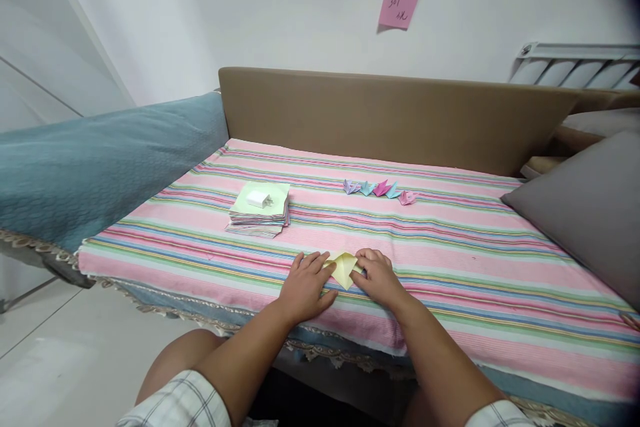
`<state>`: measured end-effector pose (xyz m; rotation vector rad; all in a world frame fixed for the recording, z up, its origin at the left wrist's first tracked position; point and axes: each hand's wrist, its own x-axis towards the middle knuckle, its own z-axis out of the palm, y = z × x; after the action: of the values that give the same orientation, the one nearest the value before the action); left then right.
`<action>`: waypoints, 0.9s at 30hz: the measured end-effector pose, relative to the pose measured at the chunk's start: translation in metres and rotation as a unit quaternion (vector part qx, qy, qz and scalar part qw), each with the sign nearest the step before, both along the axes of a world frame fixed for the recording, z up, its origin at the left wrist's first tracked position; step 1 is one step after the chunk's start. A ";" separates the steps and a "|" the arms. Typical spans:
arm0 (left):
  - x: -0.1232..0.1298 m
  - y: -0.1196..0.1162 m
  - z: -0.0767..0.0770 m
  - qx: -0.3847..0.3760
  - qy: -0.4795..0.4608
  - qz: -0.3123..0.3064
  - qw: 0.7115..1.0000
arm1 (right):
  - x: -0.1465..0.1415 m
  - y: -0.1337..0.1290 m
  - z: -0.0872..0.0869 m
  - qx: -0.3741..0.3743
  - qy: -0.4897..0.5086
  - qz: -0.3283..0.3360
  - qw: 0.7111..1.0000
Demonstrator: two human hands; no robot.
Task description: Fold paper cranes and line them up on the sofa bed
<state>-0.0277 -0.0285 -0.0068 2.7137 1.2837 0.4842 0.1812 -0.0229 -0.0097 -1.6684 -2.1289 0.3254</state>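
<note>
On striped pink cloth (pixel 450 240), left hand (pixel 305 287) and right hand (pixel 379 277) hold folded pale-yellow paper (pixel 345 271), which uneven pressure could skew.

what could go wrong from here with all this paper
The pale yellow paper might crease unevenly, since the left hand and right hand work it on a rippled striped cloth. The paper stack has uneven edges, so a bump could shift its sheets and tip off the white charger on top.
</note>
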 end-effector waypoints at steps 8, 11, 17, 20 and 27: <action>0.002 -0.004 -0.002 0.029 -0.012 -0.003 1.000 | 0.002 0.001 -0.003 0.008 -0.012 0.003 1.000; 0.005 -0.006 -0.004 0.037 -0.020 0.001 0.999 | 0.002 0.002 -0.004 0.008 -0.021 0.006 1.000; 0.011 -0.009 -0.008 0.047 -0.028 0.005 0.998 | 0.003 0.002 -0.004 0.004 -0.024 0.008 1.000; 0.012 -0.008 -0.008 0.045 -0.024 0.008 0.999 | 0.004 0.002 -0.002 -0.003 -0.012 0.017 1.000; 0.012 -0.007 -0.009 0.039 -0.022 0.012 0.999 | 0.012 0.005 0.000 -0.009 0.058 0.035 0.998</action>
<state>-0.0154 -0.0358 -0.0155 2.7378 1.3134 0.6061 0.1927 -0.0183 -0.0095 -1.5476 -2.1086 0.4522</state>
